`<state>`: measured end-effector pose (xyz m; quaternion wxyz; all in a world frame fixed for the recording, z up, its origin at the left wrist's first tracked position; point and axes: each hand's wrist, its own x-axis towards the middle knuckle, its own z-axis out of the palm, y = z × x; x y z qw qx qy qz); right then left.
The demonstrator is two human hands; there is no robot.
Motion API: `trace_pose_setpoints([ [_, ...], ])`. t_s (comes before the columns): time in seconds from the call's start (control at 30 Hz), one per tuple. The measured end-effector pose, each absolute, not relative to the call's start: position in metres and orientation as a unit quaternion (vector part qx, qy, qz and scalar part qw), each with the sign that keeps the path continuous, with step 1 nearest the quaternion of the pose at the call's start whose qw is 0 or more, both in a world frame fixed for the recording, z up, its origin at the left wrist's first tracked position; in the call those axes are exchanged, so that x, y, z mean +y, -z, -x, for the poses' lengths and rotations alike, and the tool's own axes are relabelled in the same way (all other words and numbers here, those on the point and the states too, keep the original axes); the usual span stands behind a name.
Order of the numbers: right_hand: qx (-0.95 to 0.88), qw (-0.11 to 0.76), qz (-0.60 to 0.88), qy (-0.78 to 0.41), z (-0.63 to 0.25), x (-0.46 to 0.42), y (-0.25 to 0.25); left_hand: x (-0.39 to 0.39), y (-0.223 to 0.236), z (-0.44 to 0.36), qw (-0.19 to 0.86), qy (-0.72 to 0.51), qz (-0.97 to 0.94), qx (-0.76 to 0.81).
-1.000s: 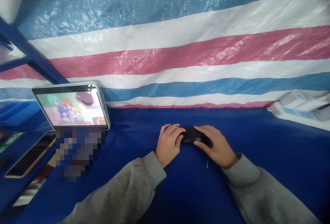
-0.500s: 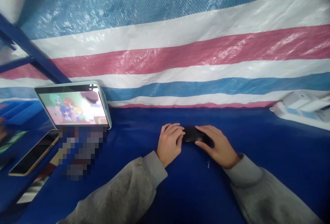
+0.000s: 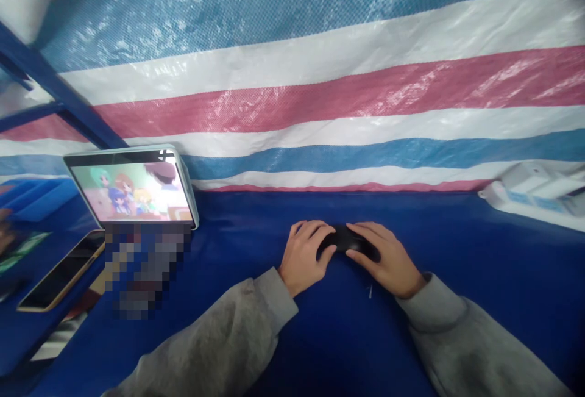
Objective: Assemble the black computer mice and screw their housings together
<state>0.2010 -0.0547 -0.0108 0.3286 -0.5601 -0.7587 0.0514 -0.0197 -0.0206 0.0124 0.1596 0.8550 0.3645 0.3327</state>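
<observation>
A smooth black oblong object (image 3: 346,239) with a glossy front lies on the blue table, its kind not clear. Around its right end curls my right hand (image 3: 387,260), thumb in front and fingers on the far side. At the opposite end my left hand (image 3: 305,258) is closed on it too, thumb at the front edge and fingers over the top. Both ends of the object are partly hidden by the hands.
To the left, a tablet (image 3: 132,193) playing a cartoon stands tilted, with a phone (image 3: 61,272) lying before it. Blue trays (image 3: 39,196) are at the far left. White boxes (image 3: 532,193) sit at the right, against a striped tarp (image 3: 320,104).
My left hand has shifted slightly right, and its thumb and fingers have spread around the left end of the black object. My right hand stays in place.
</observation>
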Motion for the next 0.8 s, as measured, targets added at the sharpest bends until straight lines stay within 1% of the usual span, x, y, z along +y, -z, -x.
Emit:
trace_pose_setpoints([
  [0.2, -0.756, 0.317, 0.572, -0.045, -0.201, -0.055, 0.009, -0.019, -0.008, 0.02, 0.148, -0.308, -0.869, 0.359],
  [0.4, -0.774, 0.309, 0.552, -0.036, -0.206, -0.054, 0.012, -0.02, -0.011, 0.019, 0.154, -0.335, -0.848, 0.38],
  [0.57, -0.75, 0.334, 0.57, -0.027, -0.207, -0.055, 0.011, -0.02, -0.015, 0.02, 0.177, -0.338, -0.821, 0.425],
  [0.63, -0.737, 0.341, 0.582, -0.027, -0.205, -0.055, 0.009, -0.02, -0.015, 0.02, 0.167, -0.333, -0.83, 0.416],
  [0.8, -0.737, 0.347, 0.581, -0.003, -0.202, -0.055, 0.0, -0.021, -0.012, 0.02, 0.118, -0.287, -0.89, 0.333],
])
